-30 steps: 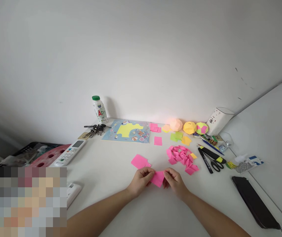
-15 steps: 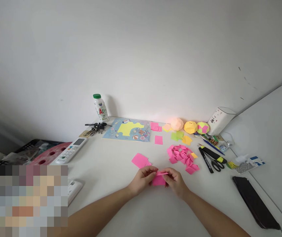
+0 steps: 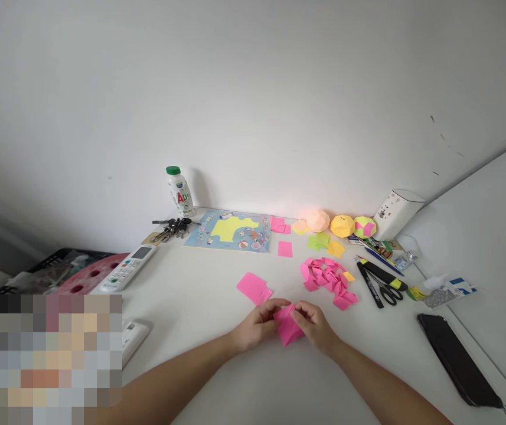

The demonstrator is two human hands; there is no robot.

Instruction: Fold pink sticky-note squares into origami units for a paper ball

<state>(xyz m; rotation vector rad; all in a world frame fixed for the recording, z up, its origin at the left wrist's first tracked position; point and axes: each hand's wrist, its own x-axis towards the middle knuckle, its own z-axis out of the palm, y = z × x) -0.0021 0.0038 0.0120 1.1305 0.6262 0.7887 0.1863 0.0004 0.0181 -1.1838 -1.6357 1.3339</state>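
Note:
Just above the front of the white table, a pink paper square [image 3: 288, 327] with creases is held tilted between both hands. My left hand [image 3: 259, 324] pinches its left side, fingers closed. At the top right edge my right hand [image 3: 314, 324] grips the same paper between thumb and fingers. Beyond the left hand lie loose pink sheets [image 3: 253, 287]. Past the right hand sits a pile of folded pink paper pieces [image 3: 327, 276], with a bit of orange at its right side. A single pink square [image 3: 285, 249] lies farther back.
Along the wall stand a bottle [image 3: 180, 192], keys [image 3: 173, 229], a blue booklet [image 3: 195, 236] and several paper balls [image 3: 342, 226]. Scissors [image 3: 388, 292], a black marker [image 3: 370, 286] and a black pouch [image 3: 459, 360] lie at right. A white remote [image 3: 129, 268] is at left.
The pink paper has been turned from lying square with a folded top edge to a tilted position with a corner pointing down. Both hands keep hold of it.

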